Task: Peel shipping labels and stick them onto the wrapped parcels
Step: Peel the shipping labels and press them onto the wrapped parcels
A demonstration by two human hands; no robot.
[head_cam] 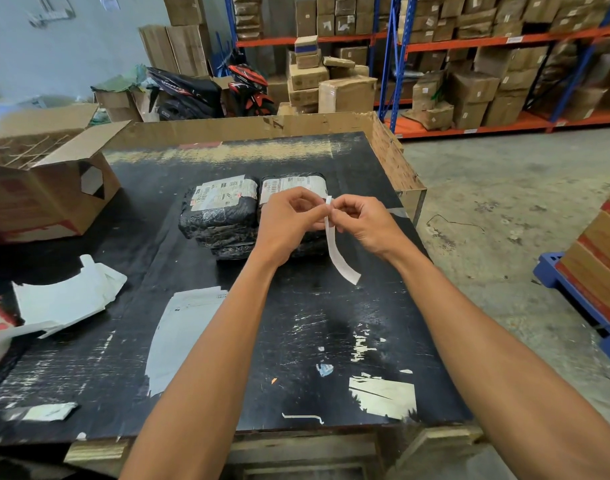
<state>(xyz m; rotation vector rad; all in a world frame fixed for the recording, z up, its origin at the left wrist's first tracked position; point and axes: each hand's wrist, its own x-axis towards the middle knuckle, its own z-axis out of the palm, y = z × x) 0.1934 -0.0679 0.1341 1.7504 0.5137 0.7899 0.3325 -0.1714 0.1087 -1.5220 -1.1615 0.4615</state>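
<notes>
From the head camera, both bare forearms reach forward over a scuffed black worktop point(296, 341). The left hand point(289, 216) and the right hand point(362, 220) meet in the middle, each with thumb and forefinger pinched closed on the upper end of a narrow white label strip point(334, 247). The remaining fingers of both hands are curled in. The strip stands a little above the fingertips and hangs down below them in a loose curve, its lower end free above the worktop; whether it is label or backing cannot be told.

Just behind the hands, two black plastic-wrapped parcels lie side by side and touching on the worktop. The left parcel point(220, 216) has a printed shipping label point(224, 192) stuck on its top. The right parcel point(296, 188) also bears a label on top and is partly hidden by the hands.

Nearer the person, a large pale sheet point(179, 337) lies flat on the worktop, and a heap of curled white backing papers point(64, 299) sits at the left edge. An open cardboard box point(47, 188) stands at the far left. Beyond the worktop, a motorbike point(192, 91) is parked by the wall, and blue and orange racks point(487, 39) hold stacked cartons.
</notes>
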